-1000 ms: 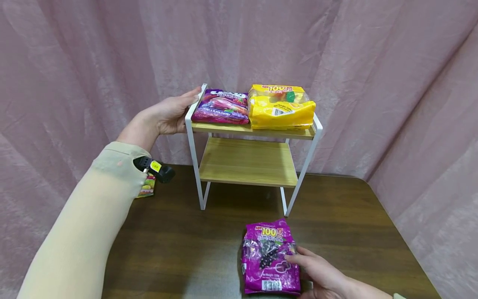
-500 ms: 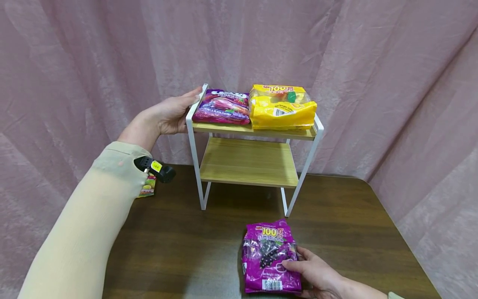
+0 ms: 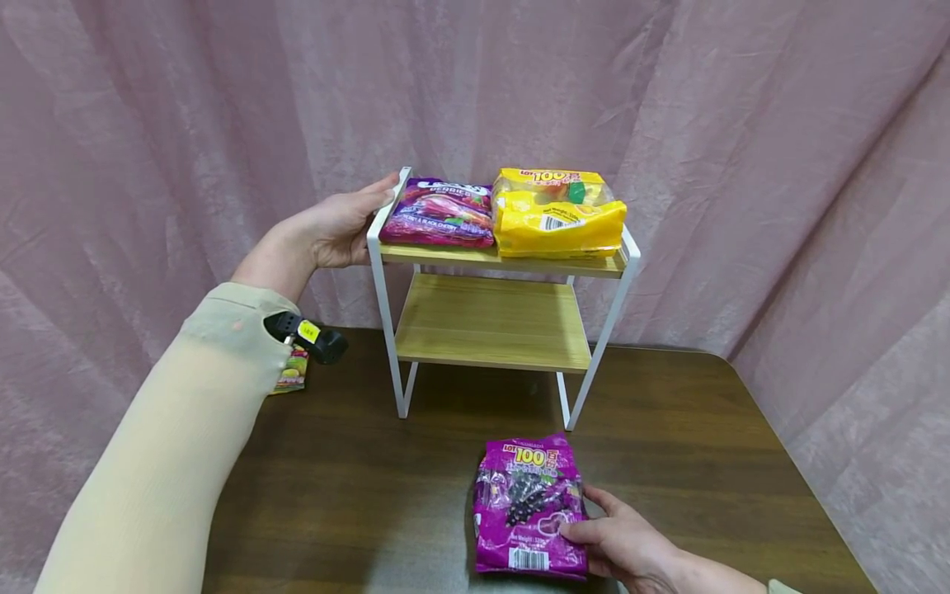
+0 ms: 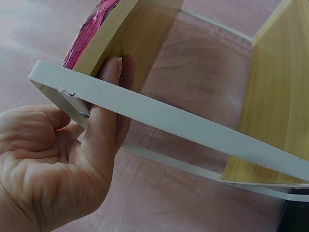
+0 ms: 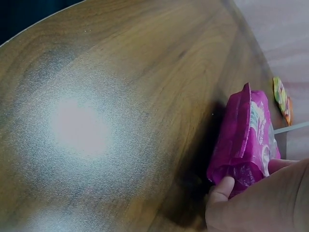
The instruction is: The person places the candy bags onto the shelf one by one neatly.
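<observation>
My left hand (image 3: 345, 227) grips the upper left end of a two-tier shelf (image 3: 493, 322) with wooden boards and a white frame. In the left wrist view its fingers (image 4: 104, 135) reach through the frame under the top board. My right hand (image 3: 631, 540) holds the right side of a purple grape candy bag (image 3: 527, 507) in front of the shelf, thumb on its face. A berry candy bag (image 3: 441, 214) lies on the left of the top board. Beside it sits a yellow candy bag (image 3: 560, 219). In the right wrist view the purple bag's end shows between thumb and fingers.
A small colourful packet (image 3: 292, 371) lies on the brown wooden table (image 3: 334, 495), partly behind my left sleeve. Pink curtains (image 3: 475, 91) hang behind and to the right. A black wrist device (image 3: 308, 334) sticks out from the left cuff.
The purple candy bag has shifted slightly left and away from me, with my right hand still on its side. My left hand keeps its place on the shelf.
</observation>
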`<move>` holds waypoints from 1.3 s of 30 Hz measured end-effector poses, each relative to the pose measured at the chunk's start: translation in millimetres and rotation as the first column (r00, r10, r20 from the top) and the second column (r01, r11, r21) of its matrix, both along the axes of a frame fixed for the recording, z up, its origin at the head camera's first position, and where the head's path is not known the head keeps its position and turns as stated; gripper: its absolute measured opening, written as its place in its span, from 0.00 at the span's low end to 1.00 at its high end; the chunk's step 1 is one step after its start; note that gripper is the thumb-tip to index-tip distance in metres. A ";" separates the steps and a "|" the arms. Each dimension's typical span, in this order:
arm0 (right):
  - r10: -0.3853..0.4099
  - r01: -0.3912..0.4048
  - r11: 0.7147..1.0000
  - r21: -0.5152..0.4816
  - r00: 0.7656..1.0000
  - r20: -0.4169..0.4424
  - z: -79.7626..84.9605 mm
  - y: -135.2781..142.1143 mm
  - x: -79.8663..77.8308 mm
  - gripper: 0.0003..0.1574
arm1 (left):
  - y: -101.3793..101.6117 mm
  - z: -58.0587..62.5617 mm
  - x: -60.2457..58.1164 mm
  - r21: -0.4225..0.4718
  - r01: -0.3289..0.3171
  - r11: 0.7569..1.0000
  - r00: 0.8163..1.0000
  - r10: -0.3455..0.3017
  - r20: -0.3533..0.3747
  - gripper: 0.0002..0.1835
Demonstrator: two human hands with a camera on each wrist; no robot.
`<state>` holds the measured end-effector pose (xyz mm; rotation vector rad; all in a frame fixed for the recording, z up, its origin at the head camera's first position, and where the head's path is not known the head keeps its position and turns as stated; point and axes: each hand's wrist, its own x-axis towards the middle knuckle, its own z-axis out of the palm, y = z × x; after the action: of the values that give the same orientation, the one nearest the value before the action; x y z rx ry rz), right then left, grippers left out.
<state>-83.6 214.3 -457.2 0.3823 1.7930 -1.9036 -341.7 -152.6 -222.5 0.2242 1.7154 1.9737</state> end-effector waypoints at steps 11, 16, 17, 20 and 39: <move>-0.031 0.033 0.999 -0.041 0.999 0.042 -10.7 -2.6 -0.1 0.62 | 0.1 -1.2 0.0 0.011 0.000 1.000 1.000 0.000 -0.001 0.31; -0.042 0.049 0.993 -0.108 0.997 0.058 -10.0 -4.9 2.2 0.56 | 0.4 -1.1 0.3 0.016 0.009 1.000 1.000 -0.009 0.003 0.32; -0.048 0.053 0.992 -0.110 0.998 0.047 -9.2 -5.3 3.1 0.55 | 0.3 -1.0 0.3 0.017 0.011 1.000 1.000 -0.011 0.004 0.32; -0.052 0.057 0.989 -0.139 0.998 0.040 -6.1 -4.6 4.1 0.54 | 0.1 -0.3 0.4 0.015 0.016 1.000 1.000 -0.016 0.003 0.32; 0.033 -0.022 0.964 -0.265 0.999 0.038 -10.3 8.4 6.0 0.57 | -1.4 0.4 0.3 0.006 0.006 1.000 1.000 -0.006 0.000 0.32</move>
<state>-77.6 222.7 -467.4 0.2983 1.4827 -2.0650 -341.4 -154.0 -222.1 0.2306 1.7069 1.9750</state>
